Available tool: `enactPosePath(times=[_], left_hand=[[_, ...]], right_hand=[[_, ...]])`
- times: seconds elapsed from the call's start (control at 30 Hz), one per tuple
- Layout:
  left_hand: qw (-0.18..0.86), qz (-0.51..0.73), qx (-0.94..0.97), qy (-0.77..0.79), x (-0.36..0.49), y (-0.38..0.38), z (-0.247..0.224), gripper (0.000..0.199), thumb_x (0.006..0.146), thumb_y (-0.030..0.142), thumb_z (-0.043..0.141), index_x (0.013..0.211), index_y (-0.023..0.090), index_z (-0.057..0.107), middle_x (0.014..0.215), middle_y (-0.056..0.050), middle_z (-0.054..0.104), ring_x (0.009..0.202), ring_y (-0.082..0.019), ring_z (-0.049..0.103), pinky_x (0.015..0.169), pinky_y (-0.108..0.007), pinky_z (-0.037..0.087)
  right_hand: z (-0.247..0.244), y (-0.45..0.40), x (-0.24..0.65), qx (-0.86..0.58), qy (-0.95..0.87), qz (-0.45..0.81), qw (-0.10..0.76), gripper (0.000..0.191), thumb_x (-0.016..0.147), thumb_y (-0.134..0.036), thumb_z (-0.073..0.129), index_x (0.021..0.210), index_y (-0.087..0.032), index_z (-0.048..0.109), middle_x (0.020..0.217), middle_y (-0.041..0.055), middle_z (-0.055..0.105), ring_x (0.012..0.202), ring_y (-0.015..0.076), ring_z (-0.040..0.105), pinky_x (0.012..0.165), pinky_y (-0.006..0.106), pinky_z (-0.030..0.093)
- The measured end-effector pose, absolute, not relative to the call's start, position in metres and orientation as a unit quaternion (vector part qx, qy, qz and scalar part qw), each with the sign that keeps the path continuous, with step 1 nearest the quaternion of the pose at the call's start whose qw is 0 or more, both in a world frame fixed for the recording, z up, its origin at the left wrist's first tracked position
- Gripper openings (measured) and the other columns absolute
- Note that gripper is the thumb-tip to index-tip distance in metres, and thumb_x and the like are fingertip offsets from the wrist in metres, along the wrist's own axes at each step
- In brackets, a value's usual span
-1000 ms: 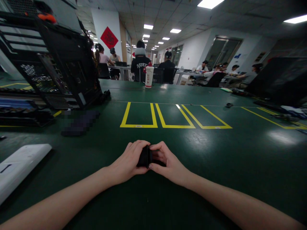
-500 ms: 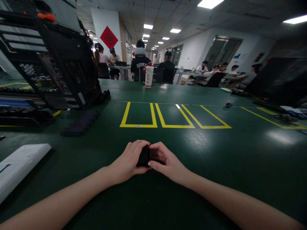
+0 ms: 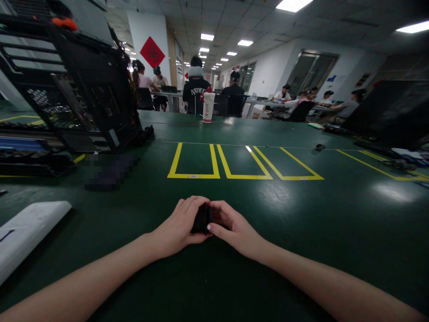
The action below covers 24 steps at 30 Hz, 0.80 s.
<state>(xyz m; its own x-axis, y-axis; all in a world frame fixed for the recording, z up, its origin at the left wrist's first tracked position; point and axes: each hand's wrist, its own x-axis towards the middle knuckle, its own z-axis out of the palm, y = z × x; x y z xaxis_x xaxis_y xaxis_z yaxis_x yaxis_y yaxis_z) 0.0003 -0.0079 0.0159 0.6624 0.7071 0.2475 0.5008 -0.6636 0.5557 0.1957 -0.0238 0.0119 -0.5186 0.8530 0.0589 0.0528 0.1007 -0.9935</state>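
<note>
Black and small, the dark thing [image 3: 202, 219] is low over the green table [image 3: 288, 232], near the yellow tape boxes [image 3: 193, 176]. The left hand [image 3: 176, 226] is partly curled around one side. The right hand [image 3: 236, 228], also half closed, touches the other side with its fingers.

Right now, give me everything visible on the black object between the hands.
The black object is small, dark and matte, perhaps plastic, with a thin upright edge facing the right hand and a darker portion just beyond it. The left hand wraps its left side, hiding much of it; the right hand's thumb and fingers meet its right side. It sits low over the green table, in front of the yellow outlines; contact underneath can't be seen.
</note>
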Motion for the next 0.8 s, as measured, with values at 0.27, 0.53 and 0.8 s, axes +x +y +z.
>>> enactPosePath(times=[0.27,0.53,0.8], left_hand=[[0.219,0.230,0.883,0.346,0.0003,-0.0075,0.0146,0.060,0.075,0.019,0.066,0.123,0.025,0.031,0.117,-0.008,0.048,0.099,-0.026,0.050,0.081,-0.040,0.042],[0.223,0.239,0.878,0.351,0.0012,-0.0077,0.0130,0.059,0.075,0.020,0.067,0.123,0.026,0.033,0.117,-0.008,0.048,0.099,-0.026,0.050,0.081,-0.041,0.042],[0.221,0.235,0.880,0.348,0.0005,-0.0074,0.0140,0.060,0.074,0.018,0.066,0.123,0.026,0.032,0.118,-0.008,0.048,0.099,-0.026,0.051,0.081,-0.041,0.043]], right_hand=[[0.0104,-0.0256,0.1954,-0.332,-0.657,0.572,0.361,0.024,0.083,-0.020,0.059,0.103,-0.023,0.047,0.107,0.0029,0.054,0.104,0.0183,0.057,0.088,0.039,0.049],[0.0126,-0.0245,0.1947,-0.344,-0.656,0.573,0.350,0.036,0.082,-0.015,0.058,0.113,-0.022,0.044,0.114,0.0053,0.053,0.113,0.0194,0.052,0.097,0.041,0.044],[0.0087,-0.0251,0.1954,-0.333,-0.650,0.576,0.368,0.026,0.081,-0.018,0.060,0.103,-0.023,0.045,0.109,0.0031,0.054,0.106,0.0192,0.057,0.090,0.040,0.049]])
